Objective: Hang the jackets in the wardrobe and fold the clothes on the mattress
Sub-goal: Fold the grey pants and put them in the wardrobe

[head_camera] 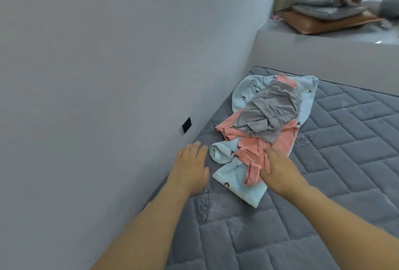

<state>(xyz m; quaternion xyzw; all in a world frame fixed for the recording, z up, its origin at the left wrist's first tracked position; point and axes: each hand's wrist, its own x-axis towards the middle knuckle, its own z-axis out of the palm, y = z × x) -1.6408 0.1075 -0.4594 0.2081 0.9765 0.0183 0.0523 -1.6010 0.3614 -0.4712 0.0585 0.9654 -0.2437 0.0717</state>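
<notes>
— Any writing on the clothes?
— None readable. The pile (267, 118) on the mattress (336, 161): pale blue with small dark birds, coral, grey on top.
— Hands?
— Left hand (190, 168) left of the pile, fingers spread, holding nothing; right hand (280, 170) flat on the pile's near end.

A single head-worn view looks forward and steeply down from above the mattress (323, 161), close over both outstretched forearms. It faces the corner where the grey wall (108, 53) meets the bed (the frame sits tilted), with a raised ledge (323, 53) farther back.
</notes>
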